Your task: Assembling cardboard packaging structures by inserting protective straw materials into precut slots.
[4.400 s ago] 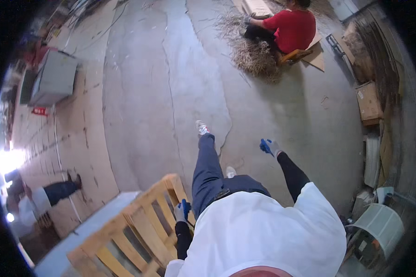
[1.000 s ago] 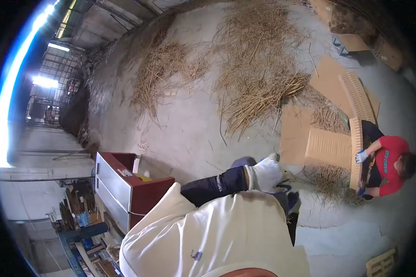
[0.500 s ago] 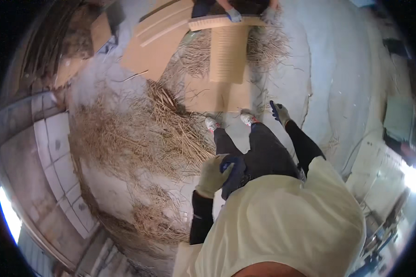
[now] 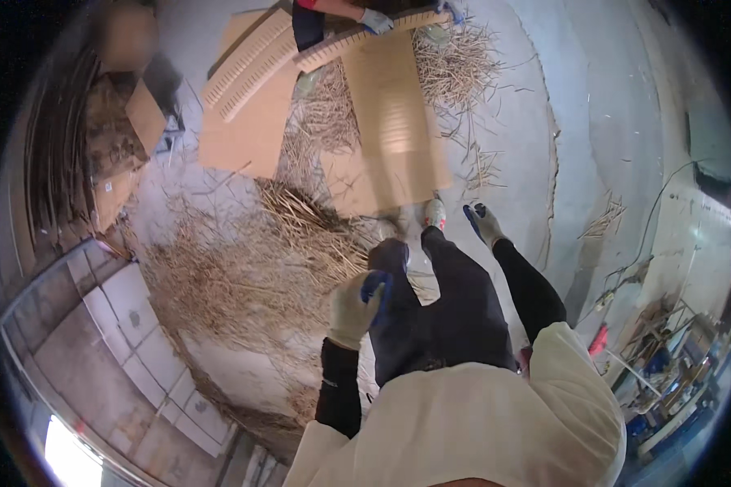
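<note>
My left hand (image 4: pixel 354 310), in a pale work glove with blue on the finger side, hangs beside my left thigh. Its fingers are loosely bent and nothing shows in them. Ahead of my right leg, my right hand (image 4: pixel 485 225), gloved the same way, hangs free with fingers apart and empty. Just past my shoes lies a flat cardboard sheet (image 4: pixel 345 183). On it rests a longer cardboard panel (image 4: pixel 386 105) with rows of slits. At the far end a co-worker's gloved hands (image 4: pixel 376 21) are on a long slotted strip (image 4: pixel 365 39).
Dry sticks (image 4: pixel 235 268) lie scattered to my left, with a denser bundle (image 4: pixel 304 215) near my feet. More slotted strips (image 4: pixel 256 69) rest on cardboard at far left. White panels (image 4: pixel 150 333) line the left side; assorted tools and clutter (image 4: pixel 674 365) stand at right.
My body and view have shifted forward and turned slightly. The co-worker's strip now sits more tilted, with one hand farther along it. Both my hands stay empty.
</note>
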Demonstrator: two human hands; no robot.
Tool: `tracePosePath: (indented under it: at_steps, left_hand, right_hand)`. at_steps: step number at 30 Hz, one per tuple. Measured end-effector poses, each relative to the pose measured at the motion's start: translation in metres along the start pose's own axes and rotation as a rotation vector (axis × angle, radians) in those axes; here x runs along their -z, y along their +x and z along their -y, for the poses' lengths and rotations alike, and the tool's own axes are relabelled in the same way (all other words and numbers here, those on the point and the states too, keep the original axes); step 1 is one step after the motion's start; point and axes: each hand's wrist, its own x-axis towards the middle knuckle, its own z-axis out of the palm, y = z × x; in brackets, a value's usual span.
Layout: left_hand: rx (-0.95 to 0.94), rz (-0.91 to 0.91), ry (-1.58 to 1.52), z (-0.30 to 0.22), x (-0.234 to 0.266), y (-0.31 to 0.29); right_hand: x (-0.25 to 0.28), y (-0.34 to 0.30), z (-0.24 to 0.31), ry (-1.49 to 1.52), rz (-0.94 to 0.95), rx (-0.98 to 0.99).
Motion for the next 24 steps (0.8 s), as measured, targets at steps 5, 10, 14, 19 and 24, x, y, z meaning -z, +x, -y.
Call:
tracePosePath:
  at_steps: [5,10,14,19,24]
  left_hand:
    - [-0.101,0.031,0.010,0.022,-0.017,0.081]
    - [0.131,0.103,-0.053,0.143,-0.070,0.233]
    - [0.169,0.030,0.084,0.211,-0.109,0.347]
    - [0.143,0.113,-0.616,0.316,-0.192,0.495]
    - [0.072,-0.029,-0.615,0.360,-0.218,0.558]
  right_hand:
    - [-0.015,0.031,0.037,0.054,0.053,-0.055]
    - [-0.060,0.109,0.050,-0.225,-0.034,-0.024]
    - [-0.109,0.204,0.064,-0.440,-0.041,0.005]
    - [-0.169,0.358,0.025,-0.374,-0.195,0.153]
    - [-0.211,0.395,0.066,-0.026,-0.133,0.325]
